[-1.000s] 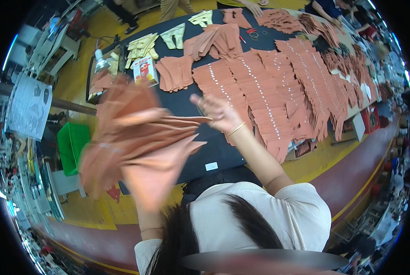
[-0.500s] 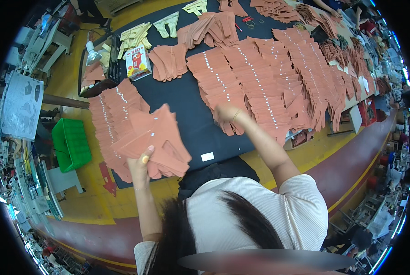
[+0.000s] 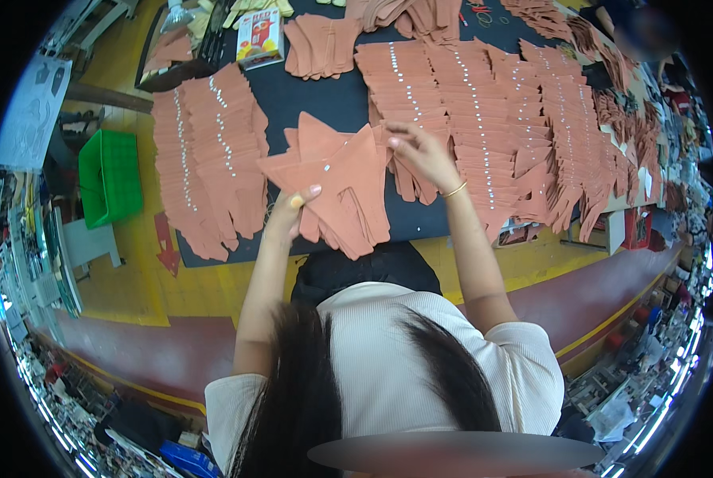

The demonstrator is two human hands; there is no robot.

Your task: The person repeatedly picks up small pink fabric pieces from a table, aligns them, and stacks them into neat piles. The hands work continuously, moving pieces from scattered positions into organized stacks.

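Note:
My left hand (image 3: 291,209) grips a small fanned stack of salmon-coloured cut fabric pieces (image 3: 332,179), thumb on top, fingers hidden beneath. A yellow band wraps that thumb. Small white labels dot the pieces, and slots show in their lower ends. At the stack's upper right corner, my right hand (image 3: 424,155) pinches the edge of a salmon piece between thumb and fingers. Just beyond it lie long overlapping rows of the same pieces (image 3: 476,119), each with a line of white labels. Two more overlapping rows (image 3: 213,151) lie at the left of the dark table.
The dark table top (image 3: 293,99) carries a small printed box (image 3: 260,38) and a short salmon pile (image 3: 321,46) at the back. A black crate (image 3: 205,48) stands back left. On the left is a green basket (image 3: 111,177). Red-handled scissors (image 3: 481,11) lie far back.
My left hand has brought the stack rightward, away from the left rows. My right hand has come off the right rows to the stack's edge. The view has shifted.

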